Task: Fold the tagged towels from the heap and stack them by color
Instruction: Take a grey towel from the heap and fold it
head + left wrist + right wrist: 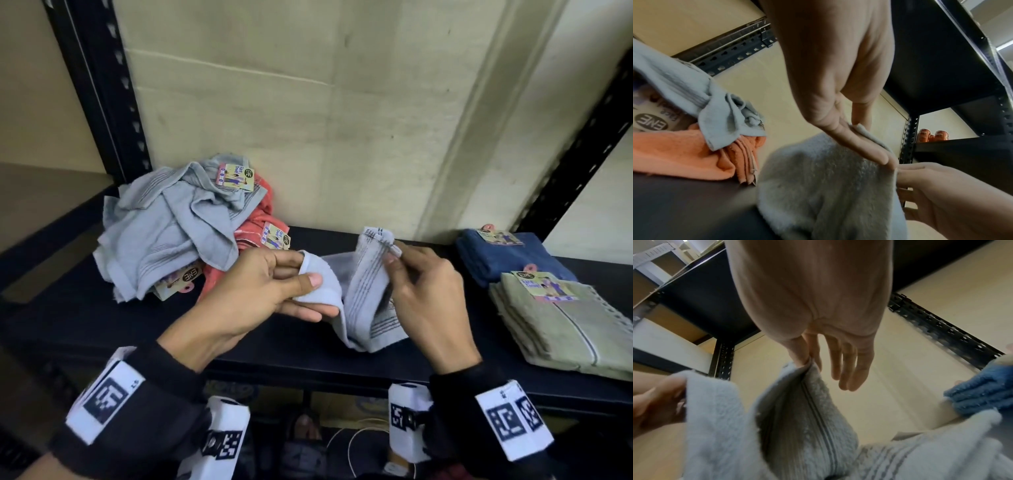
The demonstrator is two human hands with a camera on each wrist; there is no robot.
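The grey towel (359, 291), soft terry with ribbed stripes, is hanging between both hands above the black shelf (274, 353). The left hand (246, 294) is pinching one edge between thumb and flat fingers (855, 144); the right hand (424, 298) is pinching the striped corner, other fingers loosely extended. The crumpled heap (171, 226) is lying left of the fingers, folded stacks (548, 294) right.

"ENE" stands in a dark oval on the paper tag (186, 278) poking from the heap just left of the left hand's pinch, and again, upside down, on that tag (650, 123) in the left wrist view. "Face Towel" reads on the green stack's tag (543, 286), right of the right hand's pinch.
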